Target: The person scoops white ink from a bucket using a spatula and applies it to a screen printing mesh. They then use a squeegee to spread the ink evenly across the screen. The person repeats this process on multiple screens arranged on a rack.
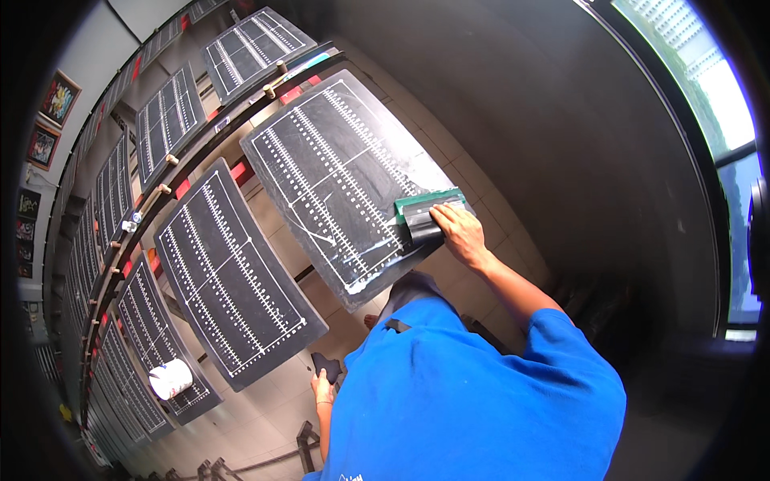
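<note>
My right hand [461,232] is closed on a scraper [421,215] with a black grip and a green edge. Its edge rests on the near right part of a black board [361,164] printed with white lines and rows of small marks. The board looks wet and shiny around the scraper, and whitish smears lie along its near edge. Down at my left side, my left hand [323,387] grips a small dark piece [326,367], perhaps cloth or sponge; its kind is unclear.
To the left lies another marked black board [241,272], with several more beyond. A white tub [171,379] stands on one of them. A dark curved rail [192,156] with pegs runs behind the nearest boards. A grey wall [553,128] rises at the right.
</note>
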`<state>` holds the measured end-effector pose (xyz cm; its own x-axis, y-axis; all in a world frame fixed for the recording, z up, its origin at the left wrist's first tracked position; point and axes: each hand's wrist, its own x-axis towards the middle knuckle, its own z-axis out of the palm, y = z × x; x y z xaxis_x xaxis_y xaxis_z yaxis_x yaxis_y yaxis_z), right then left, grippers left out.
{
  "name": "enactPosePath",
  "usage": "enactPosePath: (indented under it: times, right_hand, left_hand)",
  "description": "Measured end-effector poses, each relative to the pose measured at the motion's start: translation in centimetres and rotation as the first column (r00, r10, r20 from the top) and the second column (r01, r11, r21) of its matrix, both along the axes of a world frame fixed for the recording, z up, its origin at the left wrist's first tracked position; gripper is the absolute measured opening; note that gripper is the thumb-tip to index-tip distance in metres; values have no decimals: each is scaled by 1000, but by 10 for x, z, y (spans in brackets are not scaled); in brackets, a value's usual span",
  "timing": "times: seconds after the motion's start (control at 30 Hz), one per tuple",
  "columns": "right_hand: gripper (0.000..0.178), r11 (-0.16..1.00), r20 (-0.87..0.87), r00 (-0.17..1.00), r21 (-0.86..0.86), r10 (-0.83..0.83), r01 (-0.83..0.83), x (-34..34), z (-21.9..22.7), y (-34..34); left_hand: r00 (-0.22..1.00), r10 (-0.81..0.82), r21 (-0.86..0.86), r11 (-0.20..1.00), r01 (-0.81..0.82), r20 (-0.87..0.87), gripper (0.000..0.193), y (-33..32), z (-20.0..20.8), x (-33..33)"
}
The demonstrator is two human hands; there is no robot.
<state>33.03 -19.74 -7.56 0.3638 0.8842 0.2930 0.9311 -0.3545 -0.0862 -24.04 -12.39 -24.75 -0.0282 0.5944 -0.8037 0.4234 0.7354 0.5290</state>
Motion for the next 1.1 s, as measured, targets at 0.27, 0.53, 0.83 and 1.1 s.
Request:
enactPosePath:
  times: [0.27,0.53,0.83,1.1]
  right_hand:
    - [45,973,-108,967,40,231,-228,66,-5,126]
    - [46,914,-116,907,98,404,-394,157,-16,280]
    - [39,915,-165,900,98,403,-391,181,-9,355]
    - [27,843,-215,821,25,530,-537,154,10,300]
  left_hand:
    - [988,-136,36,990,139,-75,34,-39,-30,30]
    - [965,260,-56,964,-261,-17,33,-64,17,122]
    - [968,-11,16,1000,16,-250,32,-97,51,176]
    - [961,158,44,987,-152,-226,35,-119,39,182]
